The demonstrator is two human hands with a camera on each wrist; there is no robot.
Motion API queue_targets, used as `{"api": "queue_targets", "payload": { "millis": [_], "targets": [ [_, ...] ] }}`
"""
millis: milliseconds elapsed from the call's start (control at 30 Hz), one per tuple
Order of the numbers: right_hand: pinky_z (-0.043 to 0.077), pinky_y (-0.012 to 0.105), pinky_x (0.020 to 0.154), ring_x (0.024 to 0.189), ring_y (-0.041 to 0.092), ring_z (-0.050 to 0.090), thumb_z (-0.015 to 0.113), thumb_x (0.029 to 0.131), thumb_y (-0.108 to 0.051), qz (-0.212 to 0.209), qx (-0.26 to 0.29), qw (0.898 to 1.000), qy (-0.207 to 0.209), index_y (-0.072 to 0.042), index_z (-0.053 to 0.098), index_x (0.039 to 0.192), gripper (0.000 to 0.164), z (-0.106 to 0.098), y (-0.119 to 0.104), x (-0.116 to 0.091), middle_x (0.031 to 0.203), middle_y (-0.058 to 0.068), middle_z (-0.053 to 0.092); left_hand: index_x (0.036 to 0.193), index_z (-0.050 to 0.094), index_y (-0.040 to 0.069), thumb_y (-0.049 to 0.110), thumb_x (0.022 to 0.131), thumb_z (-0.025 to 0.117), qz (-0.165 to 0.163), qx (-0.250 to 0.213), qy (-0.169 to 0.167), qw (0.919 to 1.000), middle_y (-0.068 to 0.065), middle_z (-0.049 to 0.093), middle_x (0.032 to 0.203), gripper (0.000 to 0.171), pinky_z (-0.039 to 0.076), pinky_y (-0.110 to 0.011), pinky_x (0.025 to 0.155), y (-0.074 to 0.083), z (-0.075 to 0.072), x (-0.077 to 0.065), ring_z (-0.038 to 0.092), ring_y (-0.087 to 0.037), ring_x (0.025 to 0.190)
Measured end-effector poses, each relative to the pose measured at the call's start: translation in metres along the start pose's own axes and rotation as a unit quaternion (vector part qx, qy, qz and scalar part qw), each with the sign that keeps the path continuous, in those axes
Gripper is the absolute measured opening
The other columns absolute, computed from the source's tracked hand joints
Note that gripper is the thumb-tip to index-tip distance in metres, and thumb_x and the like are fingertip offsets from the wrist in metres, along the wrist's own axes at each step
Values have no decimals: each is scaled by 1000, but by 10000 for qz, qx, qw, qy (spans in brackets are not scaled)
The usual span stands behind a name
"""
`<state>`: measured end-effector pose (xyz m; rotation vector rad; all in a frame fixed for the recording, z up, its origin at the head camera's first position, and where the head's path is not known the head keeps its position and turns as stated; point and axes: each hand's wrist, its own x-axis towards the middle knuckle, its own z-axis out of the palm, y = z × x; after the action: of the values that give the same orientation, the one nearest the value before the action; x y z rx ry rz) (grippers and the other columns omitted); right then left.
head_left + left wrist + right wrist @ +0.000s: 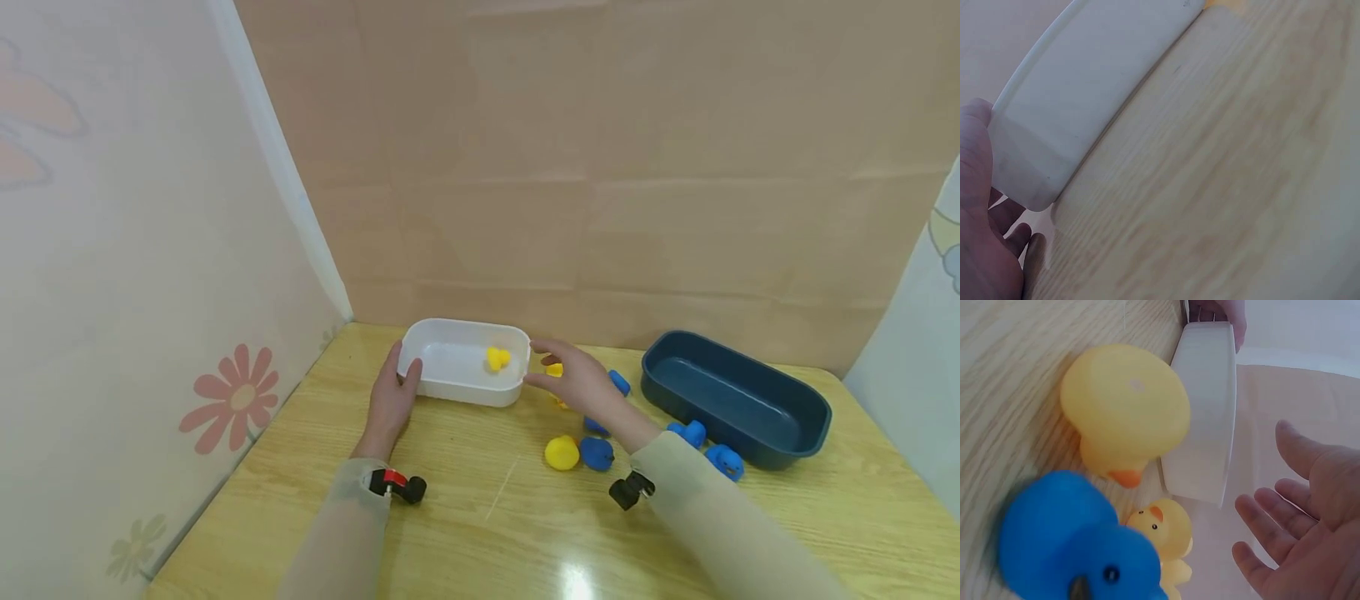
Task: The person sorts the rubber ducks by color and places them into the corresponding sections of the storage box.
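A white plastic tray [465,390] stands near the back of the table with a small yellow toy [497,358] inside. My left hand [392,404] grips its left end, thumb over the rim and fingers around the end wall. At the other end, my right hand [581,383] has its thumb and fingers spread beside the tray's wall, holding nothing. Below that hand lie a yellow rubber duck [1125,403], a blue rubber duck [1063,531] and a smaller yellow toy [1163,528].
To the right stands a dark blue tray [735,392]. Blue toys [725,462] lie along its front side, and another blue piece [618,382] lies behind my right hand. Brown paper [480,167] covers the back, and a flower-printed wall [150,292] borders the left.
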<state>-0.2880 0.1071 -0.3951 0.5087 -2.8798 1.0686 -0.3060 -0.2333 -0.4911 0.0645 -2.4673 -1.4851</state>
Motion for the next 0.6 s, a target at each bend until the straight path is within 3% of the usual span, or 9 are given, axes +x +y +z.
{"api": "queue_targets", "payload": {
  "millis": [367, 600],
  "targets": [
    [55, 61, 107, 132, 41, 65, 84, 101, -31, -450, -31, 9990, -41, -4, 62, 155, 64, -14, 11, -35, 153, 17, 63, 177, 23, 12, 50, 117, 50, 37, 3, -11, 10000, -15, 30, 179, 76, 23, -52, 134, 5, -1, -1, 27, -34, 165],
    [49, 67, 113, 141, 48, 57, 85, 101, -28, -481, -219, 9984, -197, -3, 60, 157, 67, -18, 18, -59, 158, 24, 57, 177, 23, 12, 51, 117, 50, 31, 11, -32, 10000, -15, 30, 179, 77, 23, -52, 134, 4, -2, -2, 27, -34, 165]
  ]
}}
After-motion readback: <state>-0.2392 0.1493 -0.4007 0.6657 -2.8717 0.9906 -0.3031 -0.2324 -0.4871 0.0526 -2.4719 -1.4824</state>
